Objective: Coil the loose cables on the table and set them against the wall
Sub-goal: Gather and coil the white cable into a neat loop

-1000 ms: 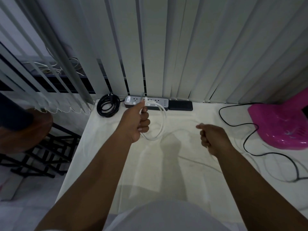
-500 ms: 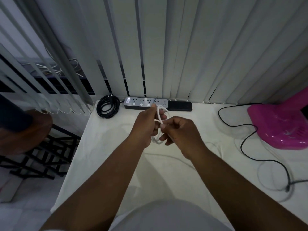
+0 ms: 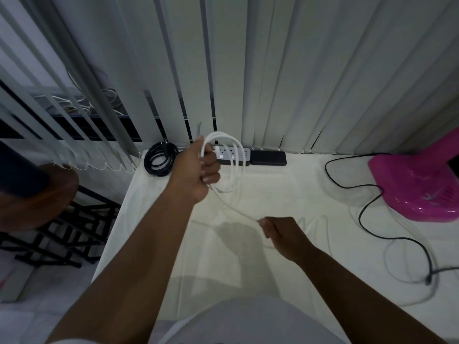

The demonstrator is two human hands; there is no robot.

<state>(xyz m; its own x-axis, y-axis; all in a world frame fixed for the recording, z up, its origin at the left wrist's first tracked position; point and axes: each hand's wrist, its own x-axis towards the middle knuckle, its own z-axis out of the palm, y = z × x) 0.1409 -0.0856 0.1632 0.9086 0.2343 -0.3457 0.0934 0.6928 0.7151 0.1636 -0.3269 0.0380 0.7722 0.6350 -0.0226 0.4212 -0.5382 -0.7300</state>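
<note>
While the left hand (image 3: 198, 173) grips the white cable (image 3: 232, 157) loops, the right hand (image 3: 283, 235), pinching the loose strand, should feed even turns.

Both forearms are bare from wrist to elbow, with no sleeve, watch or ring behind the fingers of the left hand (image 3: 196, 170) or right hand (image 3: 283, 234). A pale grey-white cloth garment (image 3: 248, 321) covers the torso.

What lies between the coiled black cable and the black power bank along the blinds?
In the head view, a power strip, partly hidden by the left hand holding white cable loops.
</note>
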